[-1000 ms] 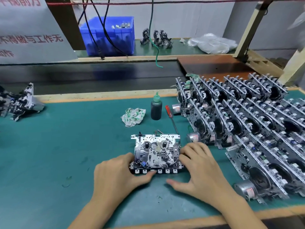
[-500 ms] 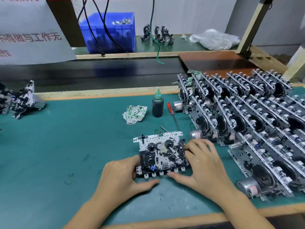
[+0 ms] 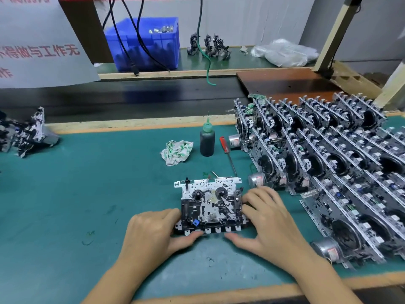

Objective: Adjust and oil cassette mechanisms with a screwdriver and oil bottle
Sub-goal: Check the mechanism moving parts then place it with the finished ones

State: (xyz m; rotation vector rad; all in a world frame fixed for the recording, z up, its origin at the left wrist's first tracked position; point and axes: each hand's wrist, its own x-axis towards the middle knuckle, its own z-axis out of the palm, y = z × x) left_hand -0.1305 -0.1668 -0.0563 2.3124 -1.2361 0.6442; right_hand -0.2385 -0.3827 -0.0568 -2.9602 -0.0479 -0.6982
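One cassette mechanism (image 3: 210, 205) — left hand (image 3: 151, 231), right hand (image 3: 269, 218) grasping it (one oil bottle (image 3: 207, 140), one screwdriver (image 3: 226, 151) behind).

Cassette mechanism (image 3: 210, 205): left and right edges covered by the hands; fingertips of the left hand (image 3: 151, 233) hidden behind its left side; how the fingers of the right hand (image 3: 269, 218) meet its right side cannot be told.
Banner (image 3: 41, 40), upper left of the frame: cut by the left and top edges; red characters only partly legible.
Mechanism pile (image 3: 28, 134), left edge: cropped, parts indistinct.
Racked mechanisms (image 3: 328, 172), right of the frame: rows run past the right edge; rear units overlap one another.
Blue bin (image 3: 149, 42): small metal contents too small to identify; cables cross its front.
Oil bottle (image 3: 207, 139): needle tip barely visible.
Both forearms: cut by the bottom edge.
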